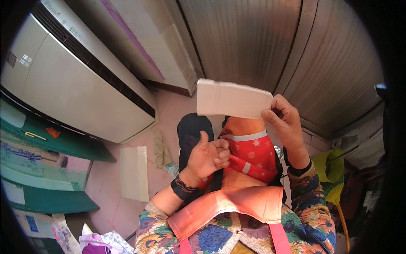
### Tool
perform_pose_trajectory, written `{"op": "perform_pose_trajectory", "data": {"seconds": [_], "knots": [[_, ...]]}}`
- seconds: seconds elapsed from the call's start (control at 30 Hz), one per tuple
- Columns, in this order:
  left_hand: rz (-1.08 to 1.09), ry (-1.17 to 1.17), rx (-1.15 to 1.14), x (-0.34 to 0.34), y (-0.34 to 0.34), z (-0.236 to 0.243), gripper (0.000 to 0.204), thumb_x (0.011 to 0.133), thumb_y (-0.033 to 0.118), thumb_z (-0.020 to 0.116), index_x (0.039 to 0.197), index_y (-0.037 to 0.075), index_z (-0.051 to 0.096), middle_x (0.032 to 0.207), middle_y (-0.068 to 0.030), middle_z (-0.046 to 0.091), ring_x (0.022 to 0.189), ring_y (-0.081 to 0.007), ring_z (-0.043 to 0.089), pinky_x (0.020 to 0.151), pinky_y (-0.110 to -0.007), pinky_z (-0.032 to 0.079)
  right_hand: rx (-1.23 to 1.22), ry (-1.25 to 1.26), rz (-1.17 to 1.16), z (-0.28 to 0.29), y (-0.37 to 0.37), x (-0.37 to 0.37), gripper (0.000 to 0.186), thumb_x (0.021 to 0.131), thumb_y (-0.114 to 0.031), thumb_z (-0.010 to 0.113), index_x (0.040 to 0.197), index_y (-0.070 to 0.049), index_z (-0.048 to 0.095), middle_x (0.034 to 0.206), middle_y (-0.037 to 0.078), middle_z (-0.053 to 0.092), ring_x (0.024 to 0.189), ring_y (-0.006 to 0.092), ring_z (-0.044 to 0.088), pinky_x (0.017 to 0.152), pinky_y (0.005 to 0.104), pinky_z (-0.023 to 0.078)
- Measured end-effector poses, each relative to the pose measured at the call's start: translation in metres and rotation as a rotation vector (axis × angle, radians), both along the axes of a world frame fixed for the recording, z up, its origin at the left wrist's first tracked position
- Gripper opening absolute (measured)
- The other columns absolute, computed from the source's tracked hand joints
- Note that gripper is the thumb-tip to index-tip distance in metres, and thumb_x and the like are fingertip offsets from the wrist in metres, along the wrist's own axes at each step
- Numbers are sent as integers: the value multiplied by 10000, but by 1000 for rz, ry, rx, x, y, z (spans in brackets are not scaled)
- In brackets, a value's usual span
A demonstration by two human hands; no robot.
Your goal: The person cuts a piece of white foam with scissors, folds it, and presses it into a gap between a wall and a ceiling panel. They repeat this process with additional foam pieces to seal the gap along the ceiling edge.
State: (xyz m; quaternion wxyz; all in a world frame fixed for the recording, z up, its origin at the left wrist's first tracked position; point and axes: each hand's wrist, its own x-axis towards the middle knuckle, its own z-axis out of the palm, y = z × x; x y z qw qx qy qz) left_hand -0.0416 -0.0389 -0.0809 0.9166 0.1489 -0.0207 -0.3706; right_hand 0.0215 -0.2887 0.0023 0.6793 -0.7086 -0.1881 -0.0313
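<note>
My right hand (286, 117) pinches the right end of a flat, white, oblong panel (234, 100), its thumb on the near face. The panel is held up above my knees; I cannot tell its material. Lower and to the left, my left hand (208, 158) is half curled with its thumb stuck out, and nothing shows in it. It hovers over my lap beside red cloth with white snowflakes (251, 152). A salmon-coloured apron (228, 207) with pink straps covers my front.
On the pink tiled floor lie a pale board (134, 173) and a crumpled light cloth or glove (161, 150). A tall white appliance (84, 80) and a green-edged glass shelf (46, 199) stand left. Ribbed panels (241, 38) rise ahead. A yellow-green object (330, 167) stands right.
</note>
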Motion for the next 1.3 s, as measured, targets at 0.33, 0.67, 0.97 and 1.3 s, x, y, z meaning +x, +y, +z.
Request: {"op": "perform_pose_trajectory", "data": {"seconds": [0.33, 0.67, 0.97, 1.3], "knots": [[745, -328, 811, 18, 37, 24, 314, 972, 334, 567, 1048, 35, 621, 864, -21, 610, 670, -63, 481, 627, -198, 385, 72, 144, 112, 13, -16, 18, 168, 901, -182, 687, 892, -43, 593, 801, -64, 522, 729, 16, 449, 626, 176, 374], [918, -683, 1121, 38, 42, 96, 276, 940, 182, 645, 1117, -25, 597, 1014, -20, 604, 918, -78, 546, 835, -213, 460, 73, 217, 253, 17, -5, 16, 200, 891, -220, 704, 884, -46, 605, 805, -50, 567, 741, 26, 491, 642, 182, 405], [925, -607, 1193, 35, 44, 88, 279, 940, 199, 647, 1110, -18, 603, 991, -17, 608, 900, -75, 550, 818, -209, 460, 64, 246, 280, 15, 1, 18, 193, 902, -215, 689, 886, -40, 610, 815, -36, 582, 755, 35, 509, 671, 196, 426], [932, -612, 1182, 39, 40, 87, 238, 948, 200, 629, 1091, 10, 633, 870, 41, 586, 749, -33, 454, 678, -182, 368, 66, 308, 321, 8, 6, 20, 208, 903, -226, 692, 908, -30, 624, 837, -26, 594, 800, 50, 521, 717, 206, 426]]}}
